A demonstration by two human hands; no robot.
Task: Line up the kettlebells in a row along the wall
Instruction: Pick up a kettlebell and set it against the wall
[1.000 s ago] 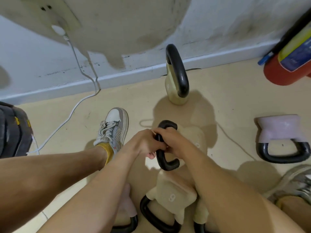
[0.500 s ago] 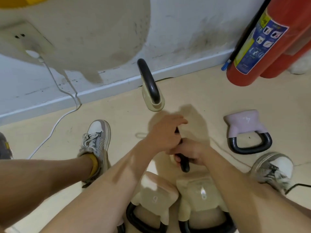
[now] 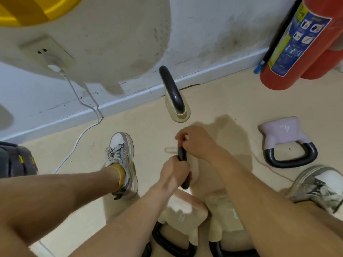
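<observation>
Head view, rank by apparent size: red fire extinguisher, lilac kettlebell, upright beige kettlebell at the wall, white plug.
1. red fire extinguisher, though the frame crops it.
2. lilac kettlebell, lying on its side.
3. beige kettlebell, upright and foreshortened from above, so its rank against the lilac one is unsure.
4. white plug.

I saw what looked like a small gym corner: kettlebells (image 3: 284,134) lay across the beige floor (image 3: 222,93) mid-frame, a red fire extinguisher (image 3: 289,45) stood upper right, a wall socket (image 3: 46,52) upper left.
</observation>
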